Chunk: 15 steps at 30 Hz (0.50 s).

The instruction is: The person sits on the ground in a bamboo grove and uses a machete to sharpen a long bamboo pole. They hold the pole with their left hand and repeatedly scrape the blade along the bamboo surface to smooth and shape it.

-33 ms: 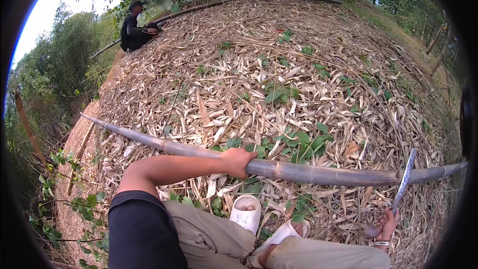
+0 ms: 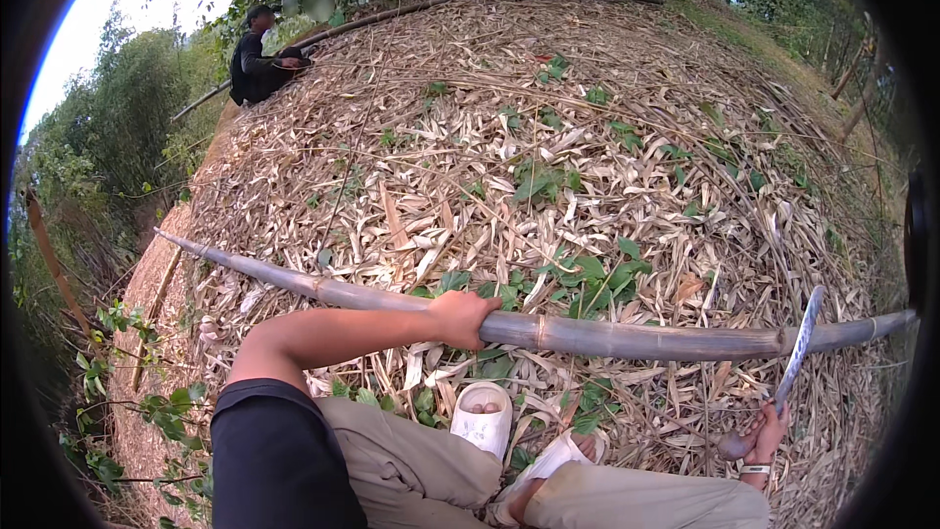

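A long grey-brown bamboo pole [image 2: 646,340] lies crosswise in front of me, its thin end at the far left. My left hand [image 2: 465,318] is wrapped over the pole near its middle. Down at the lower right, my right hand [image 2: 771,431] is closed around the handle of a machete [image 2: 801,343] with a rounded end. The machete's slightly curved blade points up and crosses in front of the pole's right part. Whether blade and pole touch, I cannot tell.
Dry bamboo leaves [image 2: 441,157] cover the sloping ground, with green plants [image 2: 597,279] among them. My feet in pale sandals [image 2: 483,421] are just behind the pole. Another person [image 2: 257,64] in black sits at the far left by a long pole [image 2: 392,12]. Leafy branches [image 2: 171,411] stand at the left.
My right hand and the machete have shifted very slightly up and to the right. My left hand keeps its grip on the bamboo pole. The view has shifted a little.
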Each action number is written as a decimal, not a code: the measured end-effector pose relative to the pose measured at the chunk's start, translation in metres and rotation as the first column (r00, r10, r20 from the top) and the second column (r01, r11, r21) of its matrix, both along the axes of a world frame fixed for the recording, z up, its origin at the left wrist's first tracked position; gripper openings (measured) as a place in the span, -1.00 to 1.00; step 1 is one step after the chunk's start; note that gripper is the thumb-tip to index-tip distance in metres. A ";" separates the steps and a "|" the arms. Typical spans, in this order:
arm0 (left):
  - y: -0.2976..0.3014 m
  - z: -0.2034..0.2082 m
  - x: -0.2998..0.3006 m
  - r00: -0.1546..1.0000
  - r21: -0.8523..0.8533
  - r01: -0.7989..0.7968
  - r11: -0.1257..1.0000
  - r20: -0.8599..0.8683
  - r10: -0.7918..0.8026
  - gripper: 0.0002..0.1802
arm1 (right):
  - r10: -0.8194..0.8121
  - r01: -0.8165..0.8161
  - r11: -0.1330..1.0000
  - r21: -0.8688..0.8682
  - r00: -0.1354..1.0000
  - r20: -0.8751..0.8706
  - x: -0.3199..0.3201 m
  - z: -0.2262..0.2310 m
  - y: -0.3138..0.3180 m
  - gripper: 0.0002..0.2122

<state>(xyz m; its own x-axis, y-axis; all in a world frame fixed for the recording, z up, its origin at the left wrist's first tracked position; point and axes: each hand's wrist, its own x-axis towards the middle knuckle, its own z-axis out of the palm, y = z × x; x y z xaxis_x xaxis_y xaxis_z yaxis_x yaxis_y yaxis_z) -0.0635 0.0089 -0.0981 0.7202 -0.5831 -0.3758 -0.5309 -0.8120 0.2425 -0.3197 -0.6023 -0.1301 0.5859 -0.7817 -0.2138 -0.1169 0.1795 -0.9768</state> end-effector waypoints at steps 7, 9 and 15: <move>-0.001 -0.003 0.003 1.000 0.011 -0.014 1.000 -0.001 0.014 -0.31 | 0.199 -0.214 0.974 -0.082 0.967 -0.156 -0.006 0.026 0.011 -0.82; 0.004 -0.004 0.002 1.000 0.022 -0.017 1.000 -0.006 0.017 -0.30 | 0.264 -0.270 0.963 -0.011 0.948 -0.180 -0.011 0.042 0.010 -0.83; -0.010 -0.007 0.007 0.996 0.041 0.014 0.999 0.085 -0.017 -0.24 | -0.098 0.080 0.988 -0.129 0.985 -0.142 0.000 0.044 -0.018 -0.84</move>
